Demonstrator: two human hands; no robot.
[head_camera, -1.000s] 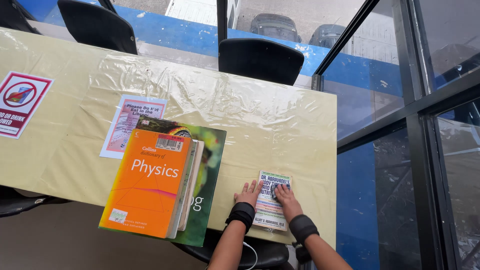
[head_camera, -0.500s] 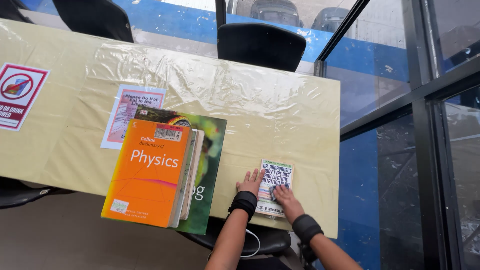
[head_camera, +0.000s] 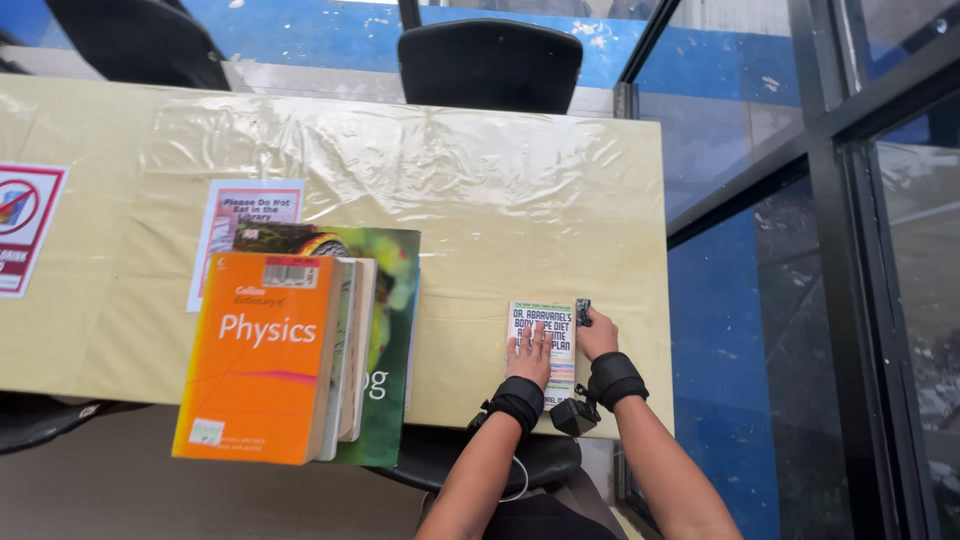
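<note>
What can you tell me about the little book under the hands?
The small paperback book lies flat near the right end of the yellow, plastic-covered table, close to its front edge. Its cover is pale with dark block lettering and a thin coloured band along the top. It is closed. The left hand rests flat on its lower half, fingers spread. The right hand sits at its right edge, pinching a small dark object beside the book's top corner. It stays apart from the book stack to the left.
</note>
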